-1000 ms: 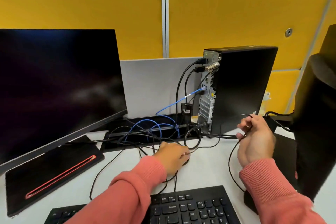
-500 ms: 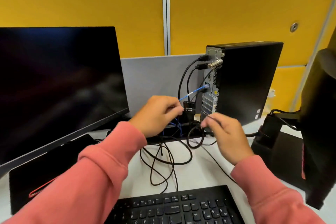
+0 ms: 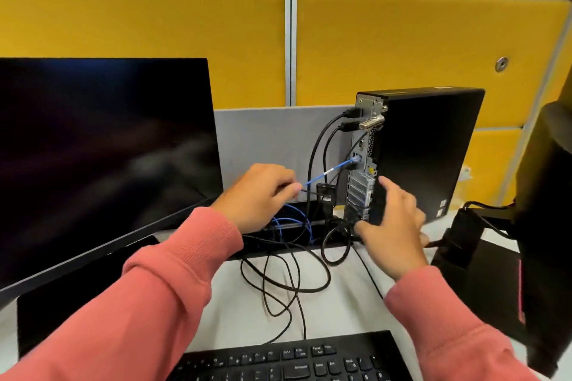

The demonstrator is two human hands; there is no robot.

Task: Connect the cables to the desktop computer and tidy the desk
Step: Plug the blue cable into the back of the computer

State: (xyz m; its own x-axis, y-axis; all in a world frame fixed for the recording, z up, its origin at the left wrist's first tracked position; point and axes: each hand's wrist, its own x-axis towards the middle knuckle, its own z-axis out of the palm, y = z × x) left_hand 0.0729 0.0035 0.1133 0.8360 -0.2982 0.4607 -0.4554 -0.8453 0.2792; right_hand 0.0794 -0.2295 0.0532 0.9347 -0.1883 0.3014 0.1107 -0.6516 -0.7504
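Left hand [image 3: 260,195]: fingers curled, pinching thin black cable [image 3: 305,192] at 9 o'clock of PC [image 3: 414,155].
Right hand [image 3: 391,232]: spread, thumb at PC rear base; holds nothing.
PC: upright on counter [image 3: 340,303].
Risk: a tug may unseat blue cable [image 3: 322,176]; a push may tip PC.

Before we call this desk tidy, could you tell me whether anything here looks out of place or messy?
Yes: thin black cables lie in loose, overlapping loops on the desk between the keyboard and the desktop computer, and the blue cable is bunched behind them. Nothing looks damaged or spilled.
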